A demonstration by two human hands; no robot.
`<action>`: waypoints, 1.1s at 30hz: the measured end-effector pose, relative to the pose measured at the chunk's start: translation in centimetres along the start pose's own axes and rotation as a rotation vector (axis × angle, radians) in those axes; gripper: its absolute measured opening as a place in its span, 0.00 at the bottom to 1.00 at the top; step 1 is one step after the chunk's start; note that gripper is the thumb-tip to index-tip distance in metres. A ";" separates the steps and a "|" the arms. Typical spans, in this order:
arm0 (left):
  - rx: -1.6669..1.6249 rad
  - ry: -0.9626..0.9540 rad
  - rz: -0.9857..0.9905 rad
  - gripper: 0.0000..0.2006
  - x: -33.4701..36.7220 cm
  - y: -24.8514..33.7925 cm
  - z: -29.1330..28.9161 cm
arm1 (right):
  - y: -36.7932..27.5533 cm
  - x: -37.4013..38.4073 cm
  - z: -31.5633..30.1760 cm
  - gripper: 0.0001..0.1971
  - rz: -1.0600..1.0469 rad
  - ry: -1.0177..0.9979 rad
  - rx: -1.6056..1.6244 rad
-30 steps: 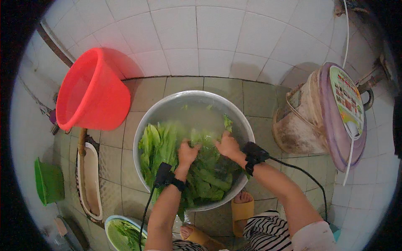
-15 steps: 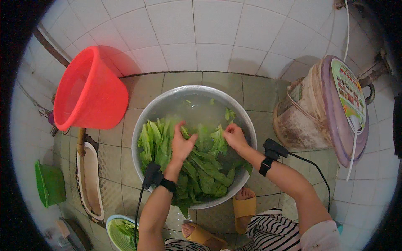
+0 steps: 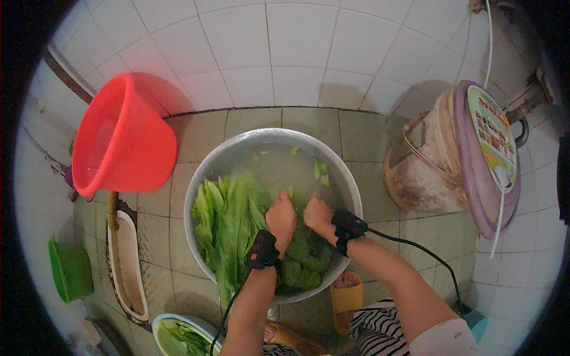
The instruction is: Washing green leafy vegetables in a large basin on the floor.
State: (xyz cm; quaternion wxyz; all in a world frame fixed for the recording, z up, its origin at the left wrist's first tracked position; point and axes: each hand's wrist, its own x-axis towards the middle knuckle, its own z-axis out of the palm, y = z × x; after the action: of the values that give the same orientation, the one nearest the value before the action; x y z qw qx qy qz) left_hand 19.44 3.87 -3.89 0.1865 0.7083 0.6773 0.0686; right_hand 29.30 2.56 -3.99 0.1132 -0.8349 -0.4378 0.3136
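A wide metal basin (image 3: 205, 261) on the floor holds cloudy water and long leafy greens (image 3: 228, 216). The lighter leaves lie along its left side, with tips drooping over the near rim. Darker leaves (image 3: 306, 261) sit under my wrists. My left hand (image 3: 282, 218) is closed at the middle of the basin, its fingertips down in the water. Just to its right, my right hand (image 3: 318, 213) is curled downward, fingers also dipped in. Whatever either hand grips is hidden by the water and the hands themselves. Small leaf pieces (image 3: 321, 172) float near the far right.
A red bucket (image 3: 139, 142) stands at the far left, above a floor toilet (image 3: 126, 267). Beside that is a green bin (image 3: 71, 270). A colander of greens (image 3: 178, 338) sits near left. A dirty lidded pail (image 3: 424, 169) stands right. Cables trail from both wrist straps.
My hands have come closer together and lower into the water. The left moved right, away from the light leaves; the right moved toward me. The light leaves now spread more to the left.
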 end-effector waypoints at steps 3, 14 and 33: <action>0.076 -0.256 0.137 0.10 0.3 -2.8 0.4 | 4.8 2.0 0.0 0.07 -0.745 0.285 -0.466; -0.249 -0.228 0.093 0.16 0.5 -4.3 1.4 | 1.8 1.6 0.6 0.12 -0.289 -0.089 -0.011; -0.492 -0.024 -0.166 0.21 -0.3 -1.3 1.3 | -1.0 0.2 0.3 0.11 -0.356 0.029 -0.051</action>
State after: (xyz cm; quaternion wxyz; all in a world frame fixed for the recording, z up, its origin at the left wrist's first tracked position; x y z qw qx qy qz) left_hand 18.64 3.34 -5.49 0.3661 0.5845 0.6938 0.2074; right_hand 28.53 3.25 -3.89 0.1519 -0.7513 -0.5850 0.2651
